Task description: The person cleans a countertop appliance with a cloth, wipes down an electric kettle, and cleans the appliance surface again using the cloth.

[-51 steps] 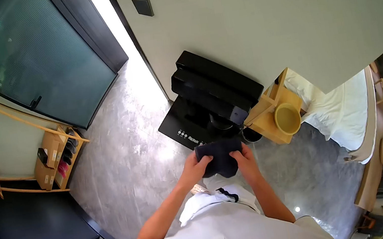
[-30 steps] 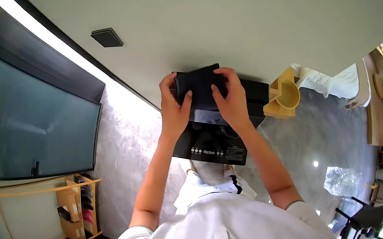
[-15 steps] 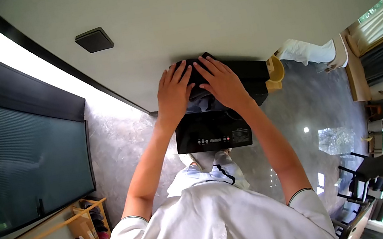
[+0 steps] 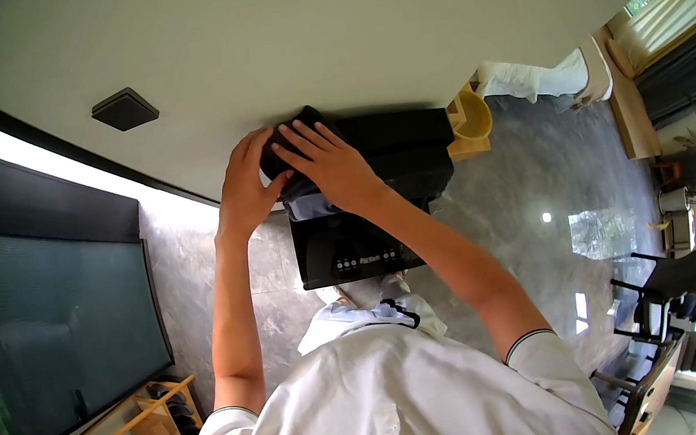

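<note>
Head view: both hands are spreading over a dark cloth at the black appliance's left end

The left hand (image 4: 248, 192) is curving loosely over the left edge of the dark cloth (image 4: 310, 118), its thumb pointing right. The right hand (image 4: 333, 170) is lying over the cloth's right part, its fingers extended and slightly apart. Both hands are staying open, touching the cloth without closing around it; whether anything is tucked beneath the palms, one cannot tell.

The cloth is sitting on the left end of the black appliance (image 4: 403, 131), near the wall (image 4: 338, 37), with a corner poking out beyond the right fingertips. The wall is bounding the hands' room on the far side, and a black wall plate (image 4: 124, 110) is showing to the far left. Rightward, the appliance's top is running past the right hand towards a wooden stand (image 4: 471, 146) holding a yellow basin (image 4: 472, 114). On the near side, a glossy black panel (image 4: 353, 248) with a row of buttons is jutting out below the hands, the right forearm crossing above its right part. The grey floor (image 4: 492, 204) is widening to the right, while a dark glass door (image 4: 53, 310) is bordering the narrower stretch on the left.
</note>
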`<state>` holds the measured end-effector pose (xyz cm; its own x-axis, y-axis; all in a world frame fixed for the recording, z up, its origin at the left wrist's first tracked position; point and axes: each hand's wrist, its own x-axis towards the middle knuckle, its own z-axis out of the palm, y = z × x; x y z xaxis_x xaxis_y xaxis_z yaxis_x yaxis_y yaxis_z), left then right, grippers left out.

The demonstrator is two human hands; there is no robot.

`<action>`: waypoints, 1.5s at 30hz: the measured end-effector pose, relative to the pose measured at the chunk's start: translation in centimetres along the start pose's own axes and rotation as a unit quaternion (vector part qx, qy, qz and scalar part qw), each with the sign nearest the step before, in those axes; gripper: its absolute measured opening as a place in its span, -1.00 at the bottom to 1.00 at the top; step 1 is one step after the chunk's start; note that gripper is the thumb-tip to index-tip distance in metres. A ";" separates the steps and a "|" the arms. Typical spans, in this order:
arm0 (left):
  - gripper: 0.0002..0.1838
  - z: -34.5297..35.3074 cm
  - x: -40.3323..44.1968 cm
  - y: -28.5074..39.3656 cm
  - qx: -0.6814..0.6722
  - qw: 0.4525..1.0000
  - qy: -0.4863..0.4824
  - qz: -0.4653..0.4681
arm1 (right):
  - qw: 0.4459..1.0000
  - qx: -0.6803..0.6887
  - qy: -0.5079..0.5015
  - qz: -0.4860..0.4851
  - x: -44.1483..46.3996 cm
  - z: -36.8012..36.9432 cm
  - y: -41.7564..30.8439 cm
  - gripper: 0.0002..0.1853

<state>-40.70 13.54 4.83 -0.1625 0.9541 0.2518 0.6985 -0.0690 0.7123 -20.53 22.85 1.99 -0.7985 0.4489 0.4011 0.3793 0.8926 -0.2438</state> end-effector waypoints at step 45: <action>-0.28 19.9 3.7 15.0 0.243 0.964 0.015 0.110 | 0.998 0.035 -0.022 0.053 -13.7 -12.0 15.1 -0.29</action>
<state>-16.96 21.80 3.37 0.0116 0.9230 0.3847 0.9610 -0.1166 0.2509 1.76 30.71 3.40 -0.7760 0.5367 0.3314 0.4304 0.8346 -0.3438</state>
